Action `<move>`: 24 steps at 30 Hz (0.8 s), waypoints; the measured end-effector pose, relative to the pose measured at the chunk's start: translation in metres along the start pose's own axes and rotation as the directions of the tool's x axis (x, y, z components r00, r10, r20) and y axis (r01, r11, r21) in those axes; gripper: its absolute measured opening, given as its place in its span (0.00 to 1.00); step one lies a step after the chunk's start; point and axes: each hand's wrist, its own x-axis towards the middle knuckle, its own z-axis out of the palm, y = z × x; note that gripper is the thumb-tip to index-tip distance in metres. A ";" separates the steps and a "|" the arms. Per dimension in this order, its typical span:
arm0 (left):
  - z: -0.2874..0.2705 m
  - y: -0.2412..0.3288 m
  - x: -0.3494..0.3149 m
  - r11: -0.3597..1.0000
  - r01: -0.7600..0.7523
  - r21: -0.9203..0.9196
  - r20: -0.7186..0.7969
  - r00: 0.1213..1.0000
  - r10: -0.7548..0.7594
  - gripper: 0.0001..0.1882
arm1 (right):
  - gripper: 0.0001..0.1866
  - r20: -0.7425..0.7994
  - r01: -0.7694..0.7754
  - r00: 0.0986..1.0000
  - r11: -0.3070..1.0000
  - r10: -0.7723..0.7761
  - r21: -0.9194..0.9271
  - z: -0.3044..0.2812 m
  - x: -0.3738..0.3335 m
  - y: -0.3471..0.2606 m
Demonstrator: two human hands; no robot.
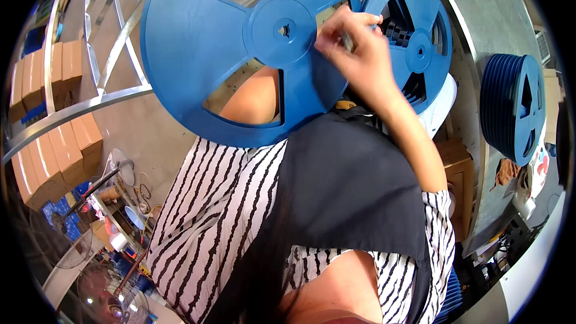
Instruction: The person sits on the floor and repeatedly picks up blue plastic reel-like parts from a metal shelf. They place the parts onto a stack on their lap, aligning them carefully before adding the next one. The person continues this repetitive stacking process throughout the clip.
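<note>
A large blue plastic reel (198, 42) stands upright before my chest, its flat face with wide cut-out windows toward me. Bare skin of my left arm (252, 99) shows through the lower window. My left hand is behind the reel, its fingers hidden; only a sliver of skin shows at the reel's upper right edge. Curled and slightly blurred, my right hand (360, 45) is closed in front of the reel's right side. A small greyish bit shows between its fingers, too unclear to name. Just beyond it stands a stack of blue reels (418, 54).
Another stack of blue reels (528, 105) stands on the grey metal table (498, 12) at right. A metal frame (90, 105) curves along the left, with cardboard boxes (66, 147) beyond it. Fans (111, 300) and a cluttered shelf lie at lower left.
</note>
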 end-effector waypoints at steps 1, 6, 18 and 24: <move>0.004 0.005 0.002 0.982 0.054 -0.179 -0.006 0.998 -0.056 0.32 | 0.08 0.113 -0.153 0.984 0.977 0.137 0.150 0.006 -0.014 -0.013; 0.009 0.003 0.009 0.951 0.068 -0.301 -0.051 0.995 -0.088 0.37 | 0.10 0.350 -0.447 0.866 0.866 0.356 0.224 0.015 -0.032 -0.037; 0.003 -0.009 0.012 0.953 0.029 -0.300 -0.110 0.992 -0.065 0.35 | 0.09 0.288 -0.382 0.895 0.918 0.341 0.101 0.030 -0.031 -0.028; -0.001 -0.015 0.020 0.952 0.046 -0.303 -0.107 0.991 -0.081 0.35 | 0.13 0.256 -0.305 0.928 0.946 0.269 0.114 0.030 -0.032 -0.022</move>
